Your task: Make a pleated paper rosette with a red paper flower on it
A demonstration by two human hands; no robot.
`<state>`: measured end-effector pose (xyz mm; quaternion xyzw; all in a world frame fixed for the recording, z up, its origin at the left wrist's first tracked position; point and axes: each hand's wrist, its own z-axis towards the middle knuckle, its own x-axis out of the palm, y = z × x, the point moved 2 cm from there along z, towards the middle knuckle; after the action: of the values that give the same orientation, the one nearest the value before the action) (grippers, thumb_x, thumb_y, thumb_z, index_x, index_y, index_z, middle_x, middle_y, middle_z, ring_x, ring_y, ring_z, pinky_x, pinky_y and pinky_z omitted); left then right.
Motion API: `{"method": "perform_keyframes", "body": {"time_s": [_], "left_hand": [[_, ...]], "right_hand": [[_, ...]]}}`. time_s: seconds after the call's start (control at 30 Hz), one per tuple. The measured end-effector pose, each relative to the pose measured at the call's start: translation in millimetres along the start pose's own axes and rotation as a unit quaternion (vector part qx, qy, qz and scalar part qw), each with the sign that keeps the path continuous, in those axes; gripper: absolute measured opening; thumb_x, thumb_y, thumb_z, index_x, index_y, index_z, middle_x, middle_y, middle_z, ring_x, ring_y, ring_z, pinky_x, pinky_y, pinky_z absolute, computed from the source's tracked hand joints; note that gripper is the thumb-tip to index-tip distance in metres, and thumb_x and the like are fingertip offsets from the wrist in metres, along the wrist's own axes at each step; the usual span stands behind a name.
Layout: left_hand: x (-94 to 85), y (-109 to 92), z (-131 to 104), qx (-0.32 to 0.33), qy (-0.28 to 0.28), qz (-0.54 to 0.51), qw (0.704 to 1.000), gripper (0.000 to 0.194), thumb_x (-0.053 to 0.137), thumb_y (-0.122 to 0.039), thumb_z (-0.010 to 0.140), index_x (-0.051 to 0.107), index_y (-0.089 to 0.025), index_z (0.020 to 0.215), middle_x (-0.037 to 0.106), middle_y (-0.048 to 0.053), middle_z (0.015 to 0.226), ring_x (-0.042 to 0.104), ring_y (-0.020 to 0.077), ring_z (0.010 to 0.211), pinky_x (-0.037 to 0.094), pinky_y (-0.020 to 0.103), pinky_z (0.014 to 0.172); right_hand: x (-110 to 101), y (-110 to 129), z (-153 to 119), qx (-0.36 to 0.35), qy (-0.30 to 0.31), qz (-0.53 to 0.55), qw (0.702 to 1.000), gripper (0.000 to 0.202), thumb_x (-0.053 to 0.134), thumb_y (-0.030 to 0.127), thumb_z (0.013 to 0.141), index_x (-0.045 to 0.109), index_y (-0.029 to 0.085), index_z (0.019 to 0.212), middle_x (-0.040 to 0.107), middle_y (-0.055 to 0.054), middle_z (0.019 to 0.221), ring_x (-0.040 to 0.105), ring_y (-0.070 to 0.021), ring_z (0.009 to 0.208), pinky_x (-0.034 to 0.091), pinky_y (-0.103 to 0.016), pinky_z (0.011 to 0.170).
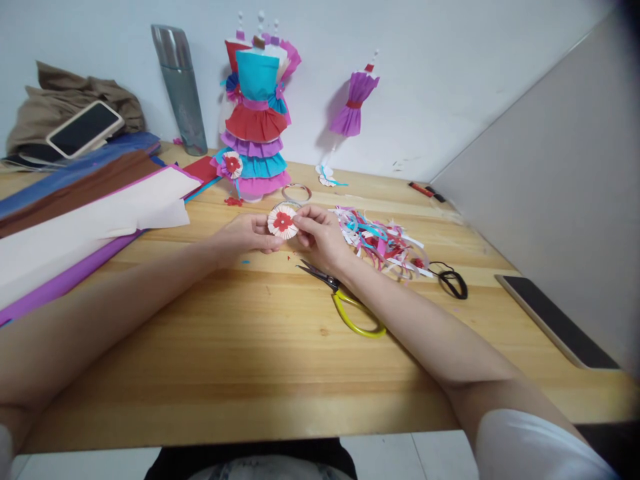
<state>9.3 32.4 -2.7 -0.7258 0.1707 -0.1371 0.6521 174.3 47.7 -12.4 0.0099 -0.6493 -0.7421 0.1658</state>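
Between my hands is a round pleated paper rosette (275, 225), off-white with a red flower shape and a small pale dot at its centre. My left hand (249, 233) pinches its left edge. From the other side, my right hand (320, 233) grips the right edge between thumb and fingers. Scissors (357, 323) with yellow handles lie on the table under my right forearm, blades pointing left. Behind my hands stands a miniature dress form (257, 127) in tiered blue, red, purple and pink paper, with a similar rosette (232, 165) low on its left side.
Coloured paper sheets (95, 207) cover the left side. A grey bottle (183, 100) and a phone (85, 127) on brown cloth are behind. Paper scraps (380, 237), a black cord (454, 285) and a dark flat device (555, 320) lie rightward. A small purple dress form (356, 103) stands by the wall.
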Motion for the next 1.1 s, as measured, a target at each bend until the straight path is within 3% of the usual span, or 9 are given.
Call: {"method": "perform_keyframes", "body": {"time_s": [0.23,0.43,0.67,0.97,1.1], "left_hand": [[0.2,6.4,1.9,0.001,-0.023,-0.102,0.995,0.035,0.083,-0.032,0.062,0.071,-0.014,0.090,0.071,0.007,0.085,0.064,0.0141,0.076,0.049,0.027,0.071],[2.0,8.7,2.0,0.007,-0.025,-0.090,0.996,0.032,0.084,-0.027,0.058,0.071,-0.014,0.085,0.071,0.004,0.077,0.061,0.0126,0.068,0.046,0.027,0.067],[2.3,9.5,0.8,-0.001,-0.064,-0.110,0.992,0.021,0.081,-0.027,0.063,0.069,-0.014,0.075,0.068,0.003,0.068,0.059,0.0104,0.061,0.044,0.025,0.063],[-1.5,8.6,1.4,0.016,-0.117,-0.101,0.988,0.022,0.079,-0.032,0.065,0.067,-0.014,0.067,0.065,0.003,0.064,0.057,0.0099,0.058,0.045,0.026,0.061],[0.4,9.8,1.5,0.032,-0.097,-0.097,0.990,0.023,0.081,-0.031,0.063,0.067,-0.014,0.071,0.064,0.001,0.066,0.056,0.0094,0.060,0.043,0.025,0.062]], "right_hand": [[2.5,1.9,-2.2,0.025,0.009,0.006,1.000,0.021,0.074,0.031,0.065,0.058,0.018,0.068,0.054,0.007,0.047,0.040,-0.0049,0.036,0.023,-0.019,0.038],[4.5,2.6,-3.3,0.045,0.015,0.029,0.998,0.025,0.077,0.030,0.061,0.057,0.018,0.069,0.060,0.005,0.051,0.046,-0.0056,0.036,0.031,-0.019,0.036],[2.9,2.0,-2.4,0.034,0.009,0.015,0.999,0.023,0.075,0.030,0.062,0.057,0.018,0.068,0.060,0.005,0.051,0.044,-0.0047,0.034,0.029,-0.018,0.035],[3.6,1.6,-2.5,0.027,-0.002,0.000,1.000,0.020,0.074,0.026,0.064,0.055,0.018,0.065,0.060,0.005,0.050,0.044,-0.0045,0.033,0.028,-0.017,0.033],[3.6,-0.5,-2.7,0.041,0.001,0.023,0.999,0.025,0.076,0.028,0.063,0.054,0.018,0.068,0.061,0.005,0.051,0.046,-0.0051,0.034,0.031,-0.017,0.034]]}}
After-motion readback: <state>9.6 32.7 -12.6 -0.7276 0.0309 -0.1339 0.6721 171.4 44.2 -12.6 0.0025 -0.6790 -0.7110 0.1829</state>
